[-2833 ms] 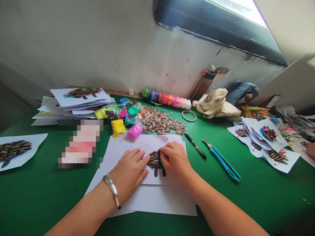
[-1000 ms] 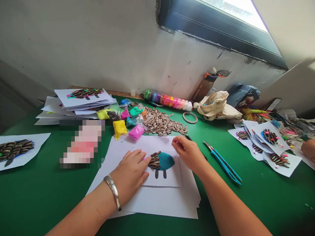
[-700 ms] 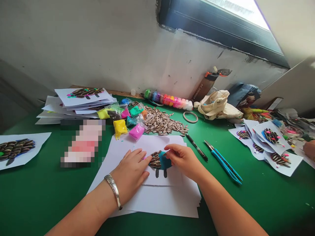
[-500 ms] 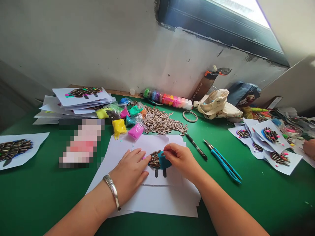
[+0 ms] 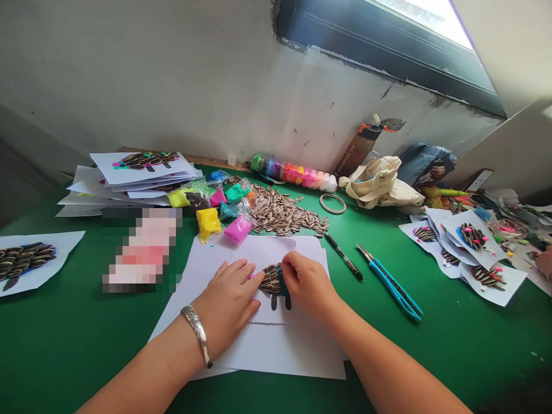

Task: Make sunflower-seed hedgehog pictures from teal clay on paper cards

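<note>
My left hand (image 5: 230, 302), with a silver bangle at its wrist, lies flat with fingers stretched on a white paper sheet (image 5: 276, 351). Its fingertips touch the left edge of a small picture: a blue clay body partly covered with rows of striped sunflower seeds (image 5: 271, 280), with two dark legs (image 5: 273, 302) below. Over the right part of this body, my right hand (image 5: 308, 282) is closed in a pinch on a sunflower seed, mostly hidden by the fingers. The hand also covers much of the blue clay.
Behind the paper lie loose sunflower seeds (image 5: 284, 213) and bagged coloured clay (image 5: 238, 230). A pen (image 5: 344, 256), a blue utility knife (image 5: 390, 287) and a tape roll (image 5: 332, 203) lie right. Finished seed pictures (image 5: 470, 241) and a paper stack (image 5: 129, 181) flank them. Another person's hand (image 5: 544, 263) shows far right.
My right hand has moved slightly left and closer onto the blue clay, covering more of it. The left hand stays in place.
</note>
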### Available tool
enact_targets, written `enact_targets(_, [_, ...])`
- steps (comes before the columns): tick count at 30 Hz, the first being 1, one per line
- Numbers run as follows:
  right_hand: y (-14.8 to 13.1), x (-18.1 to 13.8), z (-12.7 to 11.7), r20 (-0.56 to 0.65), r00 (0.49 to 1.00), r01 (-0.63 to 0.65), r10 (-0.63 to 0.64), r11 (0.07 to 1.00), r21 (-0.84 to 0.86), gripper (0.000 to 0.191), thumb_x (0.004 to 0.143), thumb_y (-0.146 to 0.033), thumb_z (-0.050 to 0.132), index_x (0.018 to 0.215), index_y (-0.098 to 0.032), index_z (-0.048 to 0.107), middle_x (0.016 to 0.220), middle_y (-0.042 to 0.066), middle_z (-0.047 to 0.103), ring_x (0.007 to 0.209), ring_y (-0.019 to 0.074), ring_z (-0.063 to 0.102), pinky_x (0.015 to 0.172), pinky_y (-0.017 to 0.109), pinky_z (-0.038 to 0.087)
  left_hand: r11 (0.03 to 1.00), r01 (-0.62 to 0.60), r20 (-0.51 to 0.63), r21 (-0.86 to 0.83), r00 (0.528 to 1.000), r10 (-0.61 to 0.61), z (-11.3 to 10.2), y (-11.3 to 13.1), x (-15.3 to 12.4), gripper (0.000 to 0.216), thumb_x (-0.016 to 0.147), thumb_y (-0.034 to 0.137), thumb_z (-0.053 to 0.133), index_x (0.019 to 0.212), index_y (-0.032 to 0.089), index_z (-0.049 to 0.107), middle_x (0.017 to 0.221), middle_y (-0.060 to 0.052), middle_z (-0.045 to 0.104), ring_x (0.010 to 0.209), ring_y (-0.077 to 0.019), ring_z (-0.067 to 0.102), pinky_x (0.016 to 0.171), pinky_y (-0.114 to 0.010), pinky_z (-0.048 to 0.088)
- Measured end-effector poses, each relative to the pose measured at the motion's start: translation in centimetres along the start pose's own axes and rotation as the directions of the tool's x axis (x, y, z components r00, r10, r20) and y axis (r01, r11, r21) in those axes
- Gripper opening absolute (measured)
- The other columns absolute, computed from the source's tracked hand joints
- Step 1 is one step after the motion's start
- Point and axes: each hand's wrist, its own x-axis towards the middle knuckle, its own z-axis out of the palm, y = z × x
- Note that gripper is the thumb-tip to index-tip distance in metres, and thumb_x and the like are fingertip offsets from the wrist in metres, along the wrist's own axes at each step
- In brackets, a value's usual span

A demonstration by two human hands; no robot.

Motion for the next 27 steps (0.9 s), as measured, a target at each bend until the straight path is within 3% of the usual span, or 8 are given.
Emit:
enact_targets(10, [-0.2,-0.1,0.3,-0.051,0.999,0.008,-0.009,1.000,-0.019,0.018,0.090,-0.020,0.040,0.080,-0.021,0.055,0.072,0.003,0.064,0.064,0.0166,0.056,0.059,0.025,0.036,1.000,0.005,-0.005,-0.016,1.000,-0.005,-0.1,0.2,0.1,0.039,0.086,0.016,0.051,0.124,0.022,0.056,0.128,-0.010,0.058,0.126,-0.0292,0.045,0.109,-0.056,0.032])
enact_targets(16, [-0.3,-0.2,1.1,-0.063,0.998,0.014,-0.021,0.993,-0.118,0.018,0.090,-0.019,0.042,0.077,-0.020,0.055,0.070,0.003,0.064,0.062,0.0161,0.055,0.057,0.025,0.033,1.000,0.009,-0.009,-0.017,1.000,-0.009,0.0,0.2,0.1,0.040,0.085,0.016,0.053,0.124,0.023,0.056,0.128,-0.010,0.058,0.127,-0.0299,0.044,0.110,-0.057,0.032])
enact_targets(21, [-0.4,-0.2,0.7,0.005,1.000,0.018,-0.018,0.984,-0.179,0.019,0.092,-0.017,0.044,0.077,-0.020,0.056,0.070,0.003,0.064,0.062,0.0156,0.055,0.057,0.025,0.032,1.000,0.013,0.004,-0.014,1.000,-0.013,-0.1,0.2,0.1,0.040,0.085,0.016,0.053,0.124,0.022,0.056,0.127,-0.010,0.058,0.127,-0.0299,0.045,0.110,-0.057,0.032])
enact_targets(27, [0.2,-0.4,-1.2,0.097,0.991,0.106,-0.097,0.990,-0.090,0.012,0.087,-0.014,0.055,0.093,-0.022,0.062,0.083,0.001,0.066,0.073,0.0152,0.058,0.064,0.024,0.038,1.000,0.022,0.014,-0.008,1.000,-0.022,0.1,0.1,0.1,0.041,0.086,0.016,0.053,0.126,0.022,0.056,0.129,-0.011,0.057,0.129,-0.0306,0.043,0.109,-0.058,0.031])
